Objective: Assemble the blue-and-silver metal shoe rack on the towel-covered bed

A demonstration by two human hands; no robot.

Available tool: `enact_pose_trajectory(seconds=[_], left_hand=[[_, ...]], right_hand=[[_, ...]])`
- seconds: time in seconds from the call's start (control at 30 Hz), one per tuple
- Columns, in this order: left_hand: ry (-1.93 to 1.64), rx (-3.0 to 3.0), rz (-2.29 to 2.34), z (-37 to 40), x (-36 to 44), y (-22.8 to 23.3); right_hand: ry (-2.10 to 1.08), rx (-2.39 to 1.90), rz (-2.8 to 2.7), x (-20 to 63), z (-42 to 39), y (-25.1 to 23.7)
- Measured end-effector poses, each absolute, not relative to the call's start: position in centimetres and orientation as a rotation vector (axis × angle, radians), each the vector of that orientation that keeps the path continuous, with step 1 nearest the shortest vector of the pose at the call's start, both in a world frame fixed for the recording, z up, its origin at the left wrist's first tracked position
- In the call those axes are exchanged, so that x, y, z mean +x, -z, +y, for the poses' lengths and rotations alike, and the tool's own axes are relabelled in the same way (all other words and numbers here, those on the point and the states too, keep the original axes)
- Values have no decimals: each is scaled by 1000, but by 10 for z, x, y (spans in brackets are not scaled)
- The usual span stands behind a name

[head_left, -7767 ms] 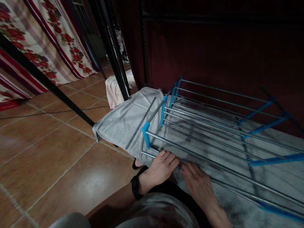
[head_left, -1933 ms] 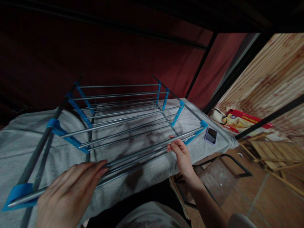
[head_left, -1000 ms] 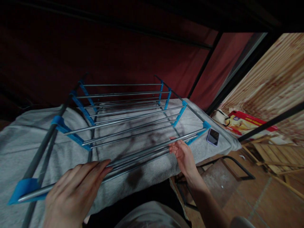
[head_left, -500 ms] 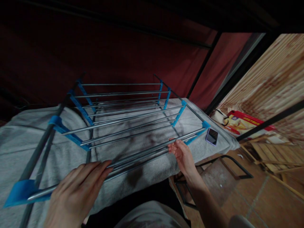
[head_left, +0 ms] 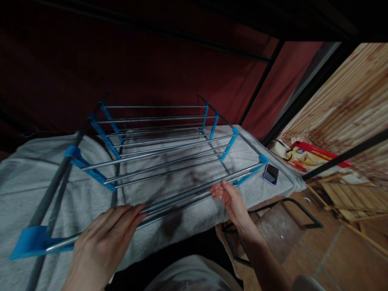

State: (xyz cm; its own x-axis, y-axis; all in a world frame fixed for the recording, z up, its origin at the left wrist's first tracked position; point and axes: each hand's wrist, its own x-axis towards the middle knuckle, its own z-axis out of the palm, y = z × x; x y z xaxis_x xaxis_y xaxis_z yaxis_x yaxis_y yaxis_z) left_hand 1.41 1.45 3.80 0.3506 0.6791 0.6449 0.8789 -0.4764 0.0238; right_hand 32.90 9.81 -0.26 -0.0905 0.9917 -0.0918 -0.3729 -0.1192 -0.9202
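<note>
A rack (head_left: 169,150) of grey metal tubes with blue plastic connectors lies in front of me on a grey cloth. My left hand (head_left: 104,238) is closed over its near tubes, close to the left front connector (head_left: 33,241); the hand covers part of the tubes, and the fingertips are partly hidden. Farther right along the same near tubes (head_left: 182,197), my right hand (head_left: 228,200) is beside them with loosely curled fingers and thumb apart. It grips nothing; whether its fingertips touch the tube I cannot tell. The right front connector (head_left: 263,159) is just beyond it.
A phone (head_left: 271,174) lies on the grey cloth (head_left: 287,184) at the right. Below stands a dark-framed stool or chair (head_left: 279,226) on the tiled floor. A red and yellow box (head_left: 318,155) and a folded wooden piece (head_left: 351,194) are farther right. Dark red fabric (head_left: 145,68) hangs behind.
My right hand has shifted slightly left and down, its fingers coming off the upper near tube. My left hand keeps its place on the tubes; the rack's left end appears slightly farther right.
</note>
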Motion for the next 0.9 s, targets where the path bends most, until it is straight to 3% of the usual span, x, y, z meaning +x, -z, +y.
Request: enact_pose_trajectory(seconds=[0.13, 0.2, 0.37, 0.53, 0.77, 0.9], left_hand=[[856, -2254, -1538, 8, 22, -36], [851, -2235, -1632, 3, 28, -35], [809, -2228, -1816, -4, 34, -36], [760, -2230, -1846, -6, 37, -34], [888, -2131, -1726, -12, 37, -36], [1195, -1655, -1673, -31, 19, -38]], right_hand=[[-1534, -952, -1308, 320, 77, -6], [-1386, -954, -1566, 315, 65, -16], [-359, -796, -2059, 296, 65, -27], [141, -611, -2421, 270, 81, -16], [306, -589, -2427, 269, 95, -14], [304, -558, -2386, 269, 98, -15]])
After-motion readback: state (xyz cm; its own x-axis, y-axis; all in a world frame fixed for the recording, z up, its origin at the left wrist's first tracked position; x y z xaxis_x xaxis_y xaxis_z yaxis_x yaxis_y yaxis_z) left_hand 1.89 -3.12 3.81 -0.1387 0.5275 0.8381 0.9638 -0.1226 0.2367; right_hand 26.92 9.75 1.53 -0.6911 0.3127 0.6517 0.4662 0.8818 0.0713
